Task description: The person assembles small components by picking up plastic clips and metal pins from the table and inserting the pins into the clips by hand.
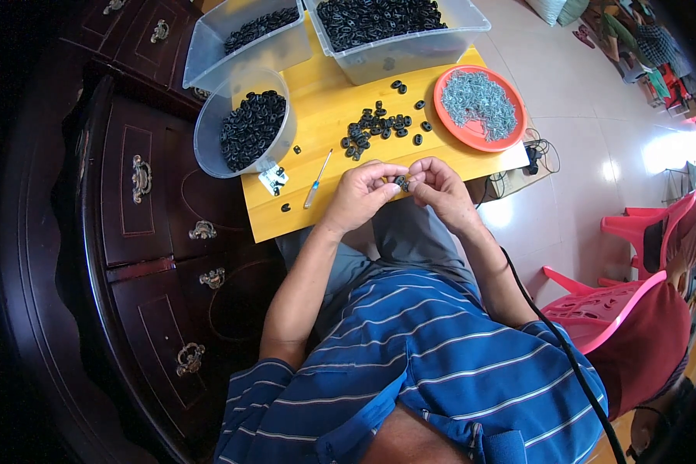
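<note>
Both hands, left hand and right hand, have their grip pinched on one small black ring; best kept steady, close over the bench.

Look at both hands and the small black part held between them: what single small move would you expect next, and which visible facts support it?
Probably press the small black part together. The left hand and right hand pinch it between them above the yellow table edge, with loose black pieces and the orange plate of metal clips just ahead.
</note>
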### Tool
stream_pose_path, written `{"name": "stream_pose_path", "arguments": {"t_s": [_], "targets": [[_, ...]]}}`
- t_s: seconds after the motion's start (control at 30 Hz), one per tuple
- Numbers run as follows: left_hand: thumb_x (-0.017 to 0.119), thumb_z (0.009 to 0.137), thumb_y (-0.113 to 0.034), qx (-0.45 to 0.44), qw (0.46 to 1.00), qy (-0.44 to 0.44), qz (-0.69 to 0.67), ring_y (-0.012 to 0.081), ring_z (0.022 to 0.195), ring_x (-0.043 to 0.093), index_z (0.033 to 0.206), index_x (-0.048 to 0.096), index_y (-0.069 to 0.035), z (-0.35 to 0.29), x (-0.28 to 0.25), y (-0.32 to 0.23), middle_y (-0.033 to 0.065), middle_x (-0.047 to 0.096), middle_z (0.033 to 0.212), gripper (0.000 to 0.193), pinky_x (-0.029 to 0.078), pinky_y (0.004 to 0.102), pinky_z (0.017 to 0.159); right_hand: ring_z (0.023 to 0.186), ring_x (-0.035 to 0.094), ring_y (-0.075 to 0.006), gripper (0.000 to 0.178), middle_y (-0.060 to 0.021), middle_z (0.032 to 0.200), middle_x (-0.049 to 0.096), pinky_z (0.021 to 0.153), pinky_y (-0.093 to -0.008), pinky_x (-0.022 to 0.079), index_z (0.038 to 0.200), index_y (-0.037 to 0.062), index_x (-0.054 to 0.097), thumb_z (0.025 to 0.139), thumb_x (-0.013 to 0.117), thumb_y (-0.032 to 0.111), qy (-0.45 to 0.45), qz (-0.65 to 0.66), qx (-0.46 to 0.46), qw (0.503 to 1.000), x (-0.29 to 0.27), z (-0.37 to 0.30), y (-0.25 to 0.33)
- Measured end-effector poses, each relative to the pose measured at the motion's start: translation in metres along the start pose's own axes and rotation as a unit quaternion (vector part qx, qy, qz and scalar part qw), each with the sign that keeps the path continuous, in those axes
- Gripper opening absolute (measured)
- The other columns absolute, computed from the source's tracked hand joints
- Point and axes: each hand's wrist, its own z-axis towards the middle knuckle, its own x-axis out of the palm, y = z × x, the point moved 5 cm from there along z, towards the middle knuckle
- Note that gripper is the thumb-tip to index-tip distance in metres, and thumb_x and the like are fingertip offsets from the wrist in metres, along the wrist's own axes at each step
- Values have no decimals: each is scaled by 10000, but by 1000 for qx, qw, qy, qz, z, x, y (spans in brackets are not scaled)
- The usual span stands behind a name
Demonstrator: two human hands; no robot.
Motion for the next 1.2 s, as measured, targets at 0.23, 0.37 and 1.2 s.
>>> {"name": "stream_pose_path", "arguments": {"t_s": [0.23,0.37,1.2], "targets": [[682,864,17,15,999,5,32,49,707,523,1141,738,-20,0,1,-2,-18,588,839,285,460,211,661,758,571,-41,184,30,900,617,667,-198,478,1122,56,572,964,666,75,-16,-4,-6,1000,-1,0,-1],[680,861,14,24,999,9,38,55,703,526,1141,740,-22,1,0,-5,-15,591,834,288,464,216,661,758,572,-39,175,35,899,624,670,-195,476,1107,62,586,959,676,81,-22,31,-4,999,1,-1,-4],[673,894,-5,10,999,14,38,59,708,530,1127,729,-5,-1,-8,-3,-3,619,861,239,470,220,661,725,582,-34,171,22,877,668,652,-184,473,1105,62,626,951,694,92,-31,36,49,998,5,3,-9]]}}
